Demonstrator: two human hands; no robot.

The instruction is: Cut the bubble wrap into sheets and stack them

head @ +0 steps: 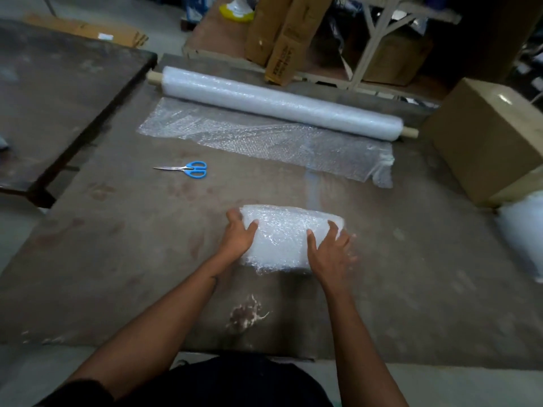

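We are on the stacking step — left hand (239,233) and right hand (330,249) press flat, fingers spread, on the folded bubble wrap stack (283,233). Next, we judge, comes reaching for the blue scissors (188,169) at ten o'clock — the unrolled bubble wrap (264,136) awaits cutting.

You are looking down at a worn brown mat (117,259) spread over a grey concrete floor (17,230), stained in patches with a pale scuffed blotch (246,314) near you. To your left stands a low dark table (58,98) with a scratched top, and a flat cardboard piece (88,29) lies beyond it. On your right sits a big sealed carton (484,136). Ahead, tall cardboard boxes (282,36) lean on a wooden platform (211,42), next to a pale metal rack (379,30). A yellow object (236,11) at the top edge is too cropped to identify, perhaps a container. The light is dim and the far corner falls into shadow.
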